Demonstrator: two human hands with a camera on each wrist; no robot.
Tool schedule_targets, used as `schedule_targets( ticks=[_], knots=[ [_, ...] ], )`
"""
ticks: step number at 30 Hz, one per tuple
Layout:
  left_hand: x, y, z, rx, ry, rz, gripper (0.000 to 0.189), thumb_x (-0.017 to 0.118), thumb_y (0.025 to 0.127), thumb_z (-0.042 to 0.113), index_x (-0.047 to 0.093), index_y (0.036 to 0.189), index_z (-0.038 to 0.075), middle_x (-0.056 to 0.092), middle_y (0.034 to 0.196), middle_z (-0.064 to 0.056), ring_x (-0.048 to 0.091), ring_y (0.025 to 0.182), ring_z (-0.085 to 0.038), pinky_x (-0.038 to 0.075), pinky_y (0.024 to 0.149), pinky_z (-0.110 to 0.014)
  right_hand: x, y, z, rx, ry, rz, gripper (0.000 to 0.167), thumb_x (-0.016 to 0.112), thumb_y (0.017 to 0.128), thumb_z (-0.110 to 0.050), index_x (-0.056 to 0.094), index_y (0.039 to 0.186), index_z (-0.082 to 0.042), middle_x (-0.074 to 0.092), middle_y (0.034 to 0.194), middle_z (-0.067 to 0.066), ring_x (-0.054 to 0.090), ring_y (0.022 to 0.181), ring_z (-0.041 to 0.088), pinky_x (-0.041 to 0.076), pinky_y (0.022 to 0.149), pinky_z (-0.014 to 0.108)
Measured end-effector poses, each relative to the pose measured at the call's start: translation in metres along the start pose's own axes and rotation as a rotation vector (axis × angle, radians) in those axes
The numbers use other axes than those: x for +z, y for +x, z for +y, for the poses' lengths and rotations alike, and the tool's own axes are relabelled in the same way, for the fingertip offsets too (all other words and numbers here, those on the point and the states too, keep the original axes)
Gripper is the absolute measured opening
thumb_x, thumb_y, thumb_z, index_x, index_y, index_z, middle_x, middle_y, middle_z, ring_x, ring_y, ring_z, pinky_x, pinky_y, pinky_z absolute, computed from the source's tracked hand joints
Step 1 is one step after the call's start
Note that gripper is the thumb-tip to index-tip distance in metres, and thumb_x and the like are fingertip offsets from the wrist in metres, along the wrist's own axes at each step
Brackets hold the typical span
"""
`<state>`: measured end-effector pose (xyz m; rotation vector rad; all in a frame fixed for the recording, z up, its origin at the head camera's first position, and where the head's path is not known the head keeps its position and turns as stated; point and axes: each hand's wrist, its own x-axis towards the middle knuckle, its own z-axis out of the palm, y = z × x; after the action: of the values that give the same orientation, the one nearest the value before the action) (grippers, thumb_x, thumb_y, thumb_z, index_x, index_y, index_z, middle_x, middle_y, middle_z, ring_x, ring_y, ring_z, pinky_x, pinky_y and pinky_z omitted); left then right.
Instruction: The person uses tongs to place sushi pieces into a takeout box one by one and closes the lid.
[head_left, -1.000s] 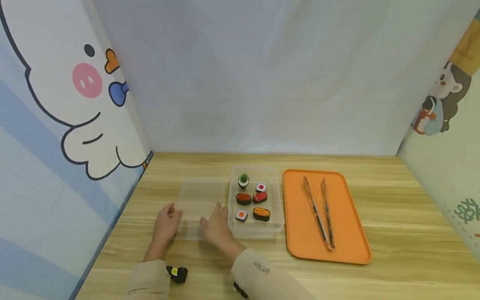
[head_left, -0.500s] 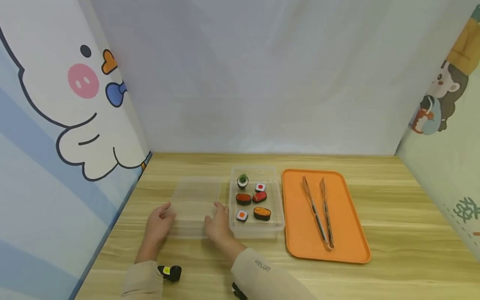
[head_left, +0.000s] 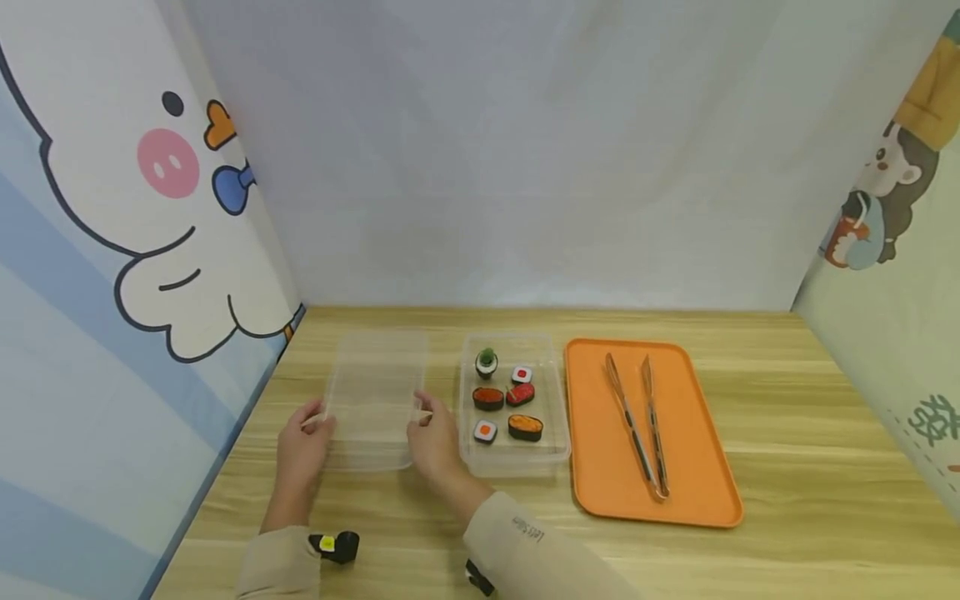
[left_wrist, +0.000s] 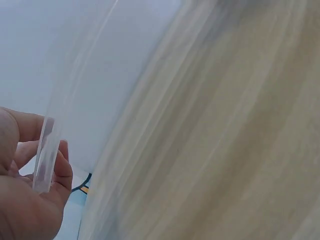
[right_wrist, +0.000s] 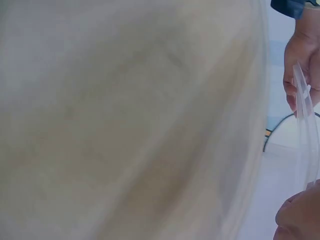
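Observation:
A clear plastic lid (head_left: pixel 375 392) is held between both hands over the left part of the wooden table, with a tab on each side. My left hand (head_left: pixel 302 450) pinches its left edge; in the left wrist view the thumb and fingers (left_wrist: pixel 62 167) curl round the lid's rim. Opposite, my right hand (head_left: pixel 438 446) grips the right edge by its tab. Beside the right hand stands a clear container (head_left: pixel 517 463) with several sushi pieces inside, among them an orange-topped one (head_left: pixel 525 427), a red-topped one (head_left: pixel 488 398) and a roll with green on top (head_left: pixel 487 362).
An orange tray (head_left: pixel 600 492) lies right of the container, with metal tongs (head_left: pixel 636 433) on it, their tips pointing away from me. A pale curtain (head_left: pixel 525 208) closes off the back. Cartoon-printed panels (head_left: pixel 82 375) stand at both sides.
Both hands and the lid have moved left and slightly away from me, widening the gap to the container. The lid's tabs now show in the hands. Container, tray and tongs stayed put.

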<state>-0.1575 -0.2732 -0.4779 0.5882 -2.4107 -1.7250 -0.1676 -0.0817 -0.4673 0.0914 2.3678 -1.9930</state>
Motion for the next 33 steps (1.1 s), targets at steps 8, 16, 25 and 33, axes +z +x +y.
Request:
schedule_targets(
  ticks=[8,16,25,33],
  knots=[
    [0.004,-0.001,0.024,0.051,-0.078,0.033,0.046,0.054,0.098,0.009,0.044,0.142,0.000,0.048,0.136,-0.015,0.048,0.110,-0.019,0.043,0.074,-0.012,-0.019,0.005,-0.024,-0.103,0.005,0.064,0.039,0.059,0.082,0.012,0.064,0.116,-0.007,0.061,0.105,0.001,0.049,0.075,0.009,0.042,0.055,0.021],
    [0.014,-0.007,0.052,0.122,-0.127,0.052,0.044,0.055,0.095,0.002,0.042,0.136,-0.004,0.049,0.132,-0.019,0.051,0.112,-0.021,0.044,0.080,-0.016,-0.041,0.013,-0.045,-0.169,0.072,0.129,0.040,0.060,0.081,0.014,0.057,0.115,-0.008,0.067,0.109,0.002,0.049,0.074,0.010,0.042,0.058,0.023],
    [0.018,-0.013,0.059,0.188,-0.176,0.079,0.033,0.059,0.095,0.003,0.046,0.124,-0.006,0.055,0.122,-0.016,0.058,0.097,-0.008,0.045,0.076,-0.013,-0.057,0.021,-0.046,-0.170,0.095,0.110,0.032,0.064,0.088,0.004,0.062,0.117,-0.009,0.069,0.104,-0.002,0.050,0.079,0.012,0.041,0.059,0.020],
    [0.021,-0.016,0.067,0.214,-0.230,0.081,0.023,0.063,0.094,0.003,0.049,0.112,-0.004,0.058,0.114,-0.016,0.059,0.095,-0.007,0.047,0.080,-0.014,-0.070,0.023,-0.053,-0.147,0.133,0.100,0.021,0.066,0.089,0.001,0.065,0.110,-0.004,0.071,0.101,0.001,0.054,0.084,0.015,0.045,0.067,0.022]
  ],
)
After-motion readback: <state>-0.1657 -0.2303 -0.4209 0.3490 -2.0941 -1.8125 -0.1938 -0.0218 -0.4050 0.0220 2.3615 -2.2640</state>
